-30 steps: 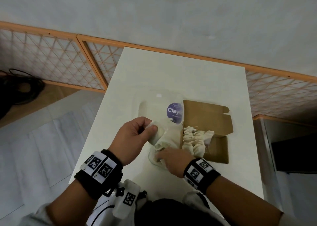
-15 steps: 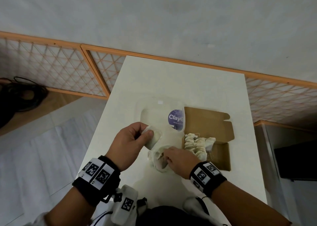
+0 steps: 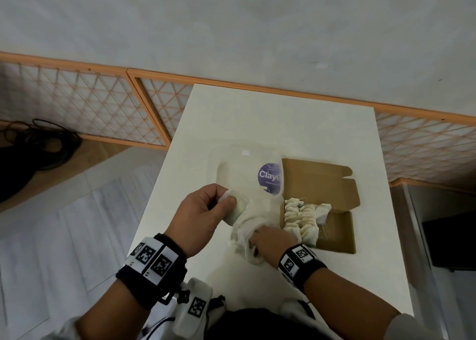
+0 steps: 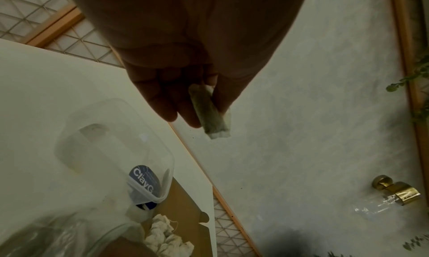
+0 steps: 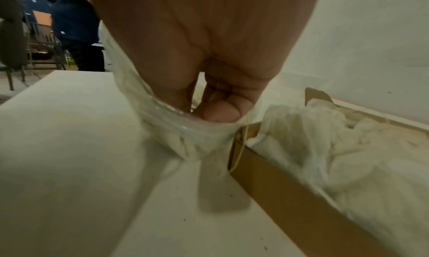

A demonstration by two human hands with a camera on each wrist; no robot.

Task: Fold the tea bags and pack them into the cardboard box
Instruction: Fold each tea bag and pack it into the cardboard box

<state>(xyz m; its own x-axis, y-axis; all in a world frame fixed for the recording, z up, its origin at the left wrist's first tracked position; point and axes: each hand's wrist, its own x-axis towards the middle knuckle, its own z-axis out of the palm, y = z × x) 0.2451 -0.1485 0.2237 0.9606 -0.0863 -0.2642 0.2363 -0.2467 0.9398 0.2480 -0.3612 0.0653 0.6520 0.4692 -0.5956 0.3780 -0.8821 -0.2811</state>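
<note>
My left hand pinches a folded tea bag between thumb and fingers, held above the table; in the left wrist view the tea bag hangs from the fingertips. My right hand reaches into the mouth of a clear plastic bag of tea bags beside the box, fingers curled inside the plastic bag. What the fingers hold in there is hidden. The open cardboard box lies at the right with a row of folded tea bags along its left side.
A clear plastic lid or tub with a purple round label lies on the white table behind my hands. The box's flap lies flat behind the box. Orange lattice panels and dark cables are off the table's left.
The left hand lifted the folded tea bag slightly away from the plastic bag. The right hand pushed deeper into the plastic bag's mouth. The camera tilted a little.
</note>
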